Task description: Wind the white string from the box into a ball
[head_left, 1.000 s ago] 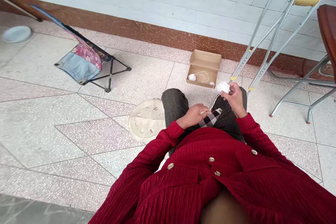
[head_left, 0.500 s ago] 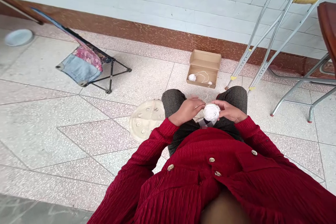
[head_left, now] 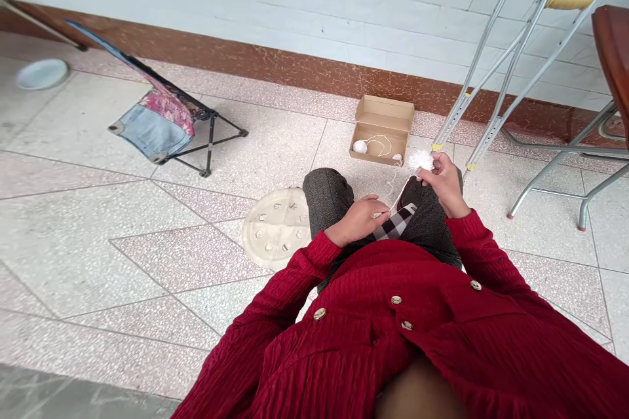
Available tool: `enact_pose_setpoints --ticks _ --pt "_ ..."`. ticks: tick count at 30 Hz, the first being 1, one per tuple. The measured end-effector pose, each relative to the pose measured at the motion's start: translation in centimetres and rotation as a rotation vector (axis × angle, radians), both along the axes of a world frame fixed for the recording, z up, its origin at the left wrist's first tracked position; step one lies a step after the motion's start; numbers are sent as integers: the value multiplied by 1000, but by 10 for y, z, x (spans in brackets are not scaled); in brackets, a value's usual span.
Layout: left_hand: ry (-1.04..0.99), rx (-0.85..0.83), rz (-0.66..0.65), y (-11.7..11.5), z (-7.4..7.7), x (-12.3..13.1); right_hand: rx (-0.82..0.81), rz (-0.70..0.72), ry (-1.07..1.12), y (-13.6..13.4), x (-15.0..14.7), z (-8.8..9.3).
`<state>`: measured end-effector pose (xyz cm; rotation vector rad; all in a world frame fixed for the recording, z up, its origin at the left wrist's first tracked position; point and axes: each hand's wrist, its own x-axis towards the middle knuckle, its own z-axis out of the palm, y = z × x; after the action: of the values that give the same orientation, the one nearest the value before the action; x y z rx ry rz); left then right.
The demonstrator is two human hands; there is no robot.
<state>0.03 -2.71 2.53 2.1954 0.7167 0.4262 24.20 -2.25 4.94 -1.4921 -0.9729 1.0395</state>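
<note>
A ball of white yarn [head_left: 420, 161] is gripped in the fingers of my right hand [head_left: 442, 182], above my right knee. From it a white strand [head_left: 400, 195] slants down to my left hand [head_left: 362, 220], whose fingers are pinched on the yarn over my lap. A black-and-white checked cloth [head_left: 396, 222] lies between my thighs. Beyond my knees an open cardboard box [head_left: 377, 157] holds a smaller white yarn ball [head_left: 360, 146], a small white bit [head_left: 397, 157] and a loop of strand. A wavy strand trails from the box toward my lap.
A folding chair [head_left: 162, 131] with a cloth seat stands to the left. A round pale lid-like disc [head_left: 276, 226] with holes lies by my left knee. Metal crutches [head_left: 501, 91] lean on the wall at right, beside a chair [head_left: 612, 59]. A plate-like disc [head_left: 42, 74] is far left.
My right hand has moved up and to the right with the yarn ball, away from my left hand. A strand now stretches between the hands. My left hand has shifted slightly down.
</note>
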Motion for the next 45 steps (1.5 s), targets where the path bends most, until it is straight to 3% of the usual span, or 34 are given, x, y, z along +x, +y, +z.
enact_pose_setpoints --ticks 2,5,8,11,14,18,21,24,26,28,31,34,39,45 --pt "48 92 -6 3 11 -1 -3 88 -247 -1 -3 -14" --pt "103 225 0 14 26 -5 -100 366 -438 -12 -14 -33" --pt "144 280 -14 27 32 -11 -234 675 -166 -26 -23 -36" --pt "81 206 -16 32 30 -14 -305 856 281 -36 -21 -21" --pt "-15 75 29 26 23 -10 -261 780 517 -40 -15 1" --pt "-29 -39 70 9 13 3 -129 400 563 -32 -12 12" --pt "11 -63 27 -2 7 11 -86 159 301 -17 -9 1" --pt "59 17 15 -3 6 12 -67 52 -201 -8 -8 -21" --pt "95 102 -2 2 10 8 -75 111 -465 -10 -10 -35" --pt "125 169 -9 11 16 4 -102 273 -516 -15 -14 -45" --pt "118 210 41 29 24 -4 -167 529 -175 -25 -21 -45" --pt "34 142 53 42 27 -7 -247 657 252 -31 -23 -33" --pt "-113 -47 149 48 20 1 -188 612 431 -30 -23 -9" --pt "-140 -185 256 50 11 6 -103 547 453 -25 -33 -1"
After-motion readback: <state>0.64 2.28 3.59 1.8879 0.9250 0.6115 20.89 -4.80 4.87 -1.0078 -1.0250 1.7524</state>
